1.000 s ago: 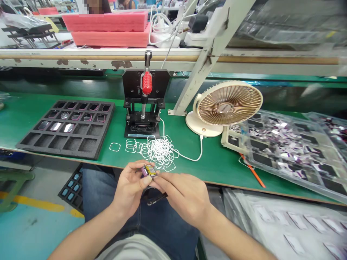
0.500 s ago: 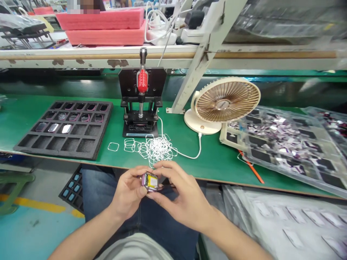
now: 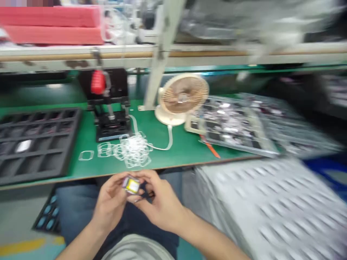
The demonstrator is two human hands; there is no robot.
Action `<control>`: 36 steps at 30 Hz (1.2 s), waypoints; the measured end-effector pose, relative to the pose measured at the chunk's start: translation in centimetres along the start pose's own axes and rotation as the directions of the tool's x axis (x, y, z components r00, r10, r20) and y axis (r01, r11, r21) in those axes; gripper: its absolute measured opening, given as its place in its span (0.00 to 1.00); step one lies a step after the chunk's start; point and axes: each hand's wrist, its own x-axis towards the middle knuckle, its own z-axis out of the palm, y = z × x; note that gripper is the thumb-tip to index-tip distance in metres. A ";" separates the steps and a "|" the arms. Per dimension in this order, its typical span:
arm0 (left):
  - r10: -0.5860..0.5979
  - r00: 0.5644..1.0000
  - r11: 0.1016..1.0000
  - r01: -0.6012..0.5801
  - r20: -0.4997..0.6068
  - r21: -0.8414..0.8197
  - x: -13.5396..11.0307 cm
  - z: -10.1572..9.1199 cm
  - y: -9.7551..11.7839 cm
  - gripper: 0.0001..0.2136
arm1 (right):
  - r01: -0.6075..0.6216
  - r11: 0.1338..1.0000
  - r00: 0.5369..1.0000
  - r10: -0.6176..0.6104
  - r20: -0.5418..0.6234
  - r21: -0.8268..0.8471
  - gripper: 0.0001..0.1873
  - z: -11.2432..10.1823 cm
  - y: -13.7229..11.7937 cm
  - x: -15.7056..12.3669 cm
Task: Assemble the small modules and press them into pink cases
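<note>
Head view, frame smeared by motion; fine detail unreliable.

- Small yellow-faced part (image 3: 131, 184): held in the air over the lap, just near of the green bench (image 3: 179, 153) edge, between the two hands. Long axis runs roughly left-right, yellow face turned up toward the camera.
- Left hand (image 3: 110, 202): fingers curled, thumb and fingertips clamped on the part's left side. This hand carries it.
- Right hand (image 3: 159, 206): fingertips meet the part's right and near edge, so the part lies left of and slightly far from this palm. Cannot tell whether these fingers pinch or only touch. A dark bit shows under them, too blurred to identify.
- Both hands equally close to the part; contact on opposite ends of its long axis.

Surroundings on the bench:
- Tangle of white rings (image 3: 134, 150), just far of the hands.
- Hand press (image 3: 111, 108) with a red handle, far of the rings.
- Black compartment tray (image 3: 35, 144), left.
- Desk fan (image 3: 183, 97), far right of the press.
- Clear tray of parts (image 3: 235, 126), right.
</note>
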 end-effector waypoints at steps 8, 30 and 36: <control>-0.289 0.949 0.879 0.315 -0.127 0.358 0.8 1.4 -1.2 0.34 | -0.585 0.665 0.780 0.302 -0.548 -0.465 0.06 -9.7 3.8 -9.4; -0.461 0.887 0.882 0.456 0.011 0.119 0.7 1.5 -3.0 0.23 | -0.962 0.135 0.267 0.315 -0.911 -0.236 0.15 -26.5 8.1 -20.7; -0.248 0.964 0.964 0.236 0.098 0.120 0.6 0.8 -2.8 0.21 | -0.372 0.826 0.697 -0.051 -0.715 -0.422 0.12 -11.0 3.6 -10.4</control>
